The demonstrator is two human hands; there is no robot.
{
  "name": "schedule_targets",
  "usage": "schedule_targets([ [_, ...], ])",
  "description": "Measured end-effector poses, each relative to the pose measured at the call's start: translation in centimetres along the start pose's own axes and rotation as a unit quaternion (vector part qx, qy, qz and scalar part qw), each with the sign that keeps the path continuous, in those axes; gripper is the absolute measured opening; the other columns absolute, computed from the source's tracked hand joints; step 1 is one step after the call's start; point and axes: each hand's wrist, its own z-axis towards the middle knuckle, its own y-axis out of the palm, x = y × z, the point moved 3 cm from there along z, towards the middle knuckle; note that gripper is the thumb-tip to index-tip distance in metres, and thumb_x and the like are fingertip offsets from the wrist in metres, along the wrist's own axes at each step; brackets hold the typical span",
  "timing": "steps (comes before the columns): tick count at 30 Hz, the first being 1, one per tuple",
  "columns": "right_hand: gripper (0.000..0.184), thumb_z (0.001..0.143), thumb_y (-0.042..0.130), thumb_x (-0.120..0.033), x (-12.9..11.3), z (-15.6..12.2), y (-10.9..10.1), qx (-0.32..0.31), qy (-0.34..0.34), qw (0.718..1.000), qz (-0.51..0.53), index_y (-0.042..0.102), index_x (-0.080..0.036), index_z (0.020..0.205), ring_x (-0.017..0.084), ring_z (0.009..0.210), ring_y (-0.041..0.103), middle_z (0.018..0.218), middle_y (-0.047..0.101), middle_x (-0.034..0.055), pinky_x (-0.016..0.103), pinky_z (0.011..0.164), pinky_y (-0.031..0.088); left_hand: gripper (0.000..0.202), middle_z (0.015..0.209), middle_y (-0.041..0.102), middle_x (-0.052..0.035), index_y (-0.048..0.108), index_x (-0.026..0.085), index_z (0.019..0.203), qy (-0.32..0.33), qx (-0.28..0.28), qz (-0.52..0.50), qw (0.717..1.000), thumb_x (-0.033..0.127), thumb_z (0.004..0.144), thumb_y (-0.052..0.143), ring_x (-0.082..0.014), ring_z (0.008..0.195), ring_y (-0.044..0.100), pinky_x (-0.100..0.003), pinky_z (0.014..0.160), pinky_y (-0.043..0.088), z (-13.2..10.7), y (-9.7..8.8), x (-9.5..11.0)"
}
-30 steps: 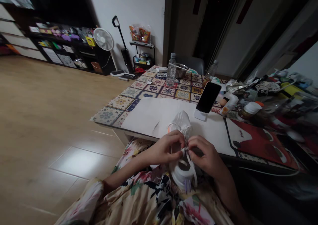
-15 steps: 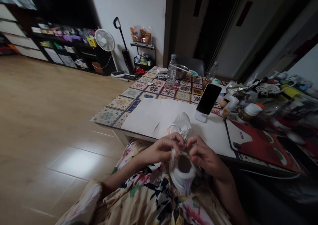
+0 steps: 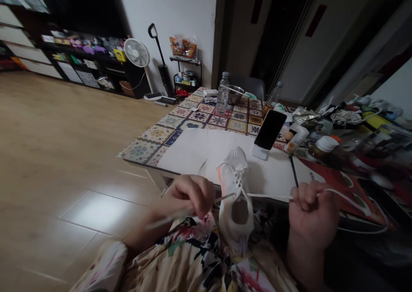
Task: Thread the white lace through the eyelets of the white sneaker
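Observation:
A white sneaker with an orange trim rests with its heel on my lap and its toe on the white paper sheet. My left hand is closed on the left end of the white shoelace and holds it out to the left. On the other side my right hand grips the right end, drawn out taut to the right. Both lace ends run from the shoe's upper eyelets.
A phone leans on a stand behind the shoe. Water bottles, a metal bowl and many small containers crowd the patterned table. A red mat lies to the right. Wooden floor, a fan and shelves are on the left.
My hands were together at the shoe's tongue; they have moved apart, left hand to the left and right hand to the right, drawing the lace ends out tight.

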Motion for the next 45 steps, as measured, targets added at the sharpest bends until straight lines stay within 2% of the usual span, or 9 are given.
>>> schedule_targets([
  [3, 0.014, 0.089, 0.063, -0.025, 0.5, -1.5, 1.5, -0.030, -0.046, 0.992, -0.112, 0.059, -0.024, 0.076, 0.011, 0.047, 0.041, 0.058, 0.045, -0.0057, 0.023, 0.045, 0.033, 0.035, 0.065, 0.068, -0.0043, 0.079, 0.019, 0.088, -0.074, -0.029, 0.025, 0.997, 0.052, 0.076, 0.075, -0.0143, 0.059, 0.061, -0.026, 0.058, 0.049, 0.4, 2.3, 0.3],
  [5, 0.008, 0.089, 0.062, -0.021, 0.7, -2.6, 3.1, -0.155, -0.074, 0.955, -0.240, 0.064, -0.024, 0.082, 0.014, 0.055, 0.054, 0.064, 0.059, -0.0024, 0.026, 0.052, 0.041, 0.047, 0.069, 0.069, -0.0013, 0.074, 0.020, 0.108, -0.120, -0.005, -0.005, 0.993, 0.050, 0.072, 0.079, -0.0120, 0.061, 0.061, -0.023, 0.060, 0.050, 0.8, 3.5, 0.1],
  [8, 0.009, 0.091, 0.056, -0.018, 0.8, -3.8, 4.7, -0.324, -0.148, 0.871, -0.338, 0.063, -0.023, 0.088, 0.017, 0.063, 0.064, 0.072, 0.069, 0.0013, 0.030, 0.063, 0.049, 0.043, 0.071, 0.071, -0.0034, 0.075, 0.015, 0.090, -0.136, 0.032, -0.002, 0.990, 0.052, 0.070, 0.079, -0.0129, 0.063, 0.062, -0.024, 0.063, 0.051, 1.4, 4.5, -0.6],
  [11, 0.009, 0.090, 0.054, -0.017, 0.5, -3.7, 5.2, -0.362, -0.185, 0.844, -0.351, 0.060, -0.023, 0.091, 0.018, 0.066, 0.066, 0.074, 0.069, 0.0018, 0.031, 0.067, 0.050, 0.041, 0.069, 0.070, -0.0058, 0.071, 0.012, 0.070, -0.108, 0.059, 0.040, 0.992, 0.052, 0.069, 0.080, -0.0150, 0.066, 0.063, -0.026, 0.066, 0.052, 1.7, 4.4, -1.0],
  [16, 0.014, 0.092, 0.049, -0.015, 0.5, -3.7, 4.9, -0.341, -0.185, 0.854, -0.346, 0.058, -0.023, 0.087, 0.018, 0.064, 0.065, 0.070, 0.067, 0.0011, 0.031, 0.064, 0.050, 0.038, 0.071, 0.070, -0.0063, 0.070, 0.013, 0.071, -0.077, 0.040, 0.071, 0.994, 0.051, 0.074, 0.076, -0.0149, 0.068, 0.064, -0.025, 0.066, 0.050, 1.6, 4.3, -1.1],
  [22, 0.011, 0.089, 0.058, -0.015, 0.7, -4.0, 3.5, -0.199, -0.154, 0.911, -0.327, 0.059, -0.025, 0.094, 0.017, 0.061, 0.065, 0.072, 0.068, 0.0005, 0.028, 0.057, 0.052, 0.035, 0.071, 0.071, -0.0067, 0.070, 0.012, 0.071, -0.047, 0.027, 0.076, 0.996, 0.046, 0.079, 0.074, -0.0144, 0.069, 0.065, -0.024, 0.067, 0.051, 1.5, 4.7, -0.4],
  [28, 0.020, 0.088, 0.052, -0.015, 0.5, -3.7, 5.0, -0.313, -0.173, 0.863, -0.357, 0.063, -0.023, 0.102, 0.022, 0.087, 0.068, 0.094, 0.070, 0.0068, 0.036, 0.078, 0.055, 0.028, 0.075, 0.072, -0.0078, 0.076, 0.015, 0.078, 0.007, 0.090, 0.129, 0.988, 0.043, 0.079, 0.075, -0.0162, 0.071, 0.065, -0.027, 0.068, 0.053, 1.4, 4.2, 0.6],
  [36, 0.013, 0.086, 0.055, -0.013, 1.0, -3.7, 5.3, -0.322, -0.159, 0.878, -0.315, 0.059, -0.024, 0.090, 0.019, 0.081, 0.065, 0.091, 0.067, 0.0036, 0.034, 0.073, 0.053, 0.029, 0.078, 0.071, -0.0078, 0.072, 0.013, 0.076, -0.002, 0.069, 0.118, 0.991, 0.041, 0.083, 0.071, -0.0158, 0.074, 0.065, -0.027, 0.073, 0.053, 1.5, 4.4, 0.4],
  [45, 0.022, 0.085, 0.053, -0.012, 1.9, -3.9, 4.8, -0.312, -0.121, 0.904, -0.266, 0.052, -0.026, 0.102, 0.020, 0.080, 0.066, 0.090, 0.069, 0.0029, 0.034, 0.071, 0.054, 0.026, 0.075, 0.070, -0.0061, 0.069, 0.013, 0.074, -0.051, 0.093, 0.088, 0.990, 0.038, 0.081, 0.073, -0.0142, 0.071, 0.063, -0.024, 0.070, 0.051, 1.2, 4.5, 0.7],
])
